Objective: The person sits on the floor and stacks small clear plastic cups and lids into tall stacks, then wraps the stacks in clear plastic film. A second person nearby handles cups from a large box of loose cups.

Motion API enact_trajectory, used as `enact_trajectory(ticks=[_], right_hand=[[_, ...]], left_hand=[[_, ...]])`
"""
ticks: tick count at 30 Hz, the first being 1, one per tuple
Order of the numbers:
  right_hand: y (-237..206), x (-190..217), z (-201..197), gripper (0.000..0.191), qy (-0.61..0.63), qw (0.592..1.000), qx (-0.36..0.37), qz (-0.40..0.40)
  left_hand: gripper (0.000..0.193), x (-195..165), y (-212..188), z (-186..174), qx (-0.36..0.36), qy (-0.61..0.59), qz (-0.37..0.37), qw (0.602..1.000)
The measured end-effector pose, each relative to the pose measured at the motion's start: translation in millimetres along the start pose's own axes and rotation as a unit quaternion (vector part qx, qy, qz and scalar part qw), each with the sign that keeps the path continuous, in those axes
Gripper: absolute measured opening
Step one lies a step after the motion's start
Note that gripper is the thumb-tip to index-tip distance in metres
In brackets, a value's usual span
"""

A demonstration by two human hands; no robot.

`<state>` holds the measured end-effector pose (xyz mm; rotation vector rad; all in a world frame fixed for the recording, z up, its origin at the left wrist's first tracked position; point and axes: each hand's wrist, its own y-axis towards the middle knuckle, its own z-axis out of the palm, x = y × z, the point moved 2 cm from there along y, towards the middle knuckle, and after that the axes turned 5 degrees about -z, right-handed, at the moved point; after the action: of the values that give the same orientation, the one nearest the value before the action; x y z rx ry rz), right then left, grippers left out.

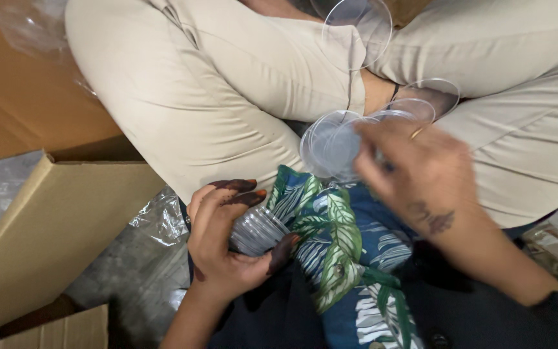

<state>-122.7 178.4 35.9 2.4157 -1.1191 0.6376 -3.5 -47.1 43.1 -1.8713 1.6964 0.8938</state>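
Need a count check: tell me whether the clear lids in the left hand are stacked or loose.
Stacked: the left hand wraps a nested column of clear lids.

The lap [182, 97], in beige trousers with a leaf-print cloth [337, 239] across it, carries loose clear lids [330, 145]. The floor [130, 271] beside it bears a cardboard box [40, 232] and crumpled clear plastic [159, 216].

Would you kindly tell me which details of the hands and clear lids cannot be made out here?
- Head view: the right hand is motion-blurred, so its grip on the clear lids is unclear.
- Stack of clear cups: count hidden by the left hand.
- Topmost lid: cut off by the upper edge.
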Motion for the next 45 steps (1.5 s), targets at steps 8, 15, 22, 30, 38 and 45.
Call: enact_trajectory(ticks=[8, 15, 22, 30, 38, 45], right_hand=[[5, 3, -1, 0.021, -0.021, 0.999, -0.031, -0.006], [7, 6, -9, 0.016, 0.05, 0.999, -0.005, -0.002], [15, 31, 37, 0.046, 0.417, 0.883, 0.205, 0.065], [4, 21, 57, 0.049, 0.459, 0.863, 0.176, 0.118], [10, 9, 8, 0.043, 0.004, 0.999, 0.048, 0.014], [3, 42, 16, 0.059, 0.326, 0.914, 0.184, -0.156]], left_hand=[[0.054, -1, 2, 1, -0.003, -0.002, -0.004, 1.0], [0.053, -2, 0, 2, -0.006, 0.003, 0.0, 1.0], [0.065, 7, -4, 5, -0.03, -0.023, -0.001, 0.999], [0.067, 10, -10, 7, -0.034, -0.025, -0.005, 0.999], [0.056, 6, -16, -4, -0.009, -0.033, -0.008, 0.999], [0.056, 14, -31, 3, -0.071, -0.092, -0.075, 0.99]])
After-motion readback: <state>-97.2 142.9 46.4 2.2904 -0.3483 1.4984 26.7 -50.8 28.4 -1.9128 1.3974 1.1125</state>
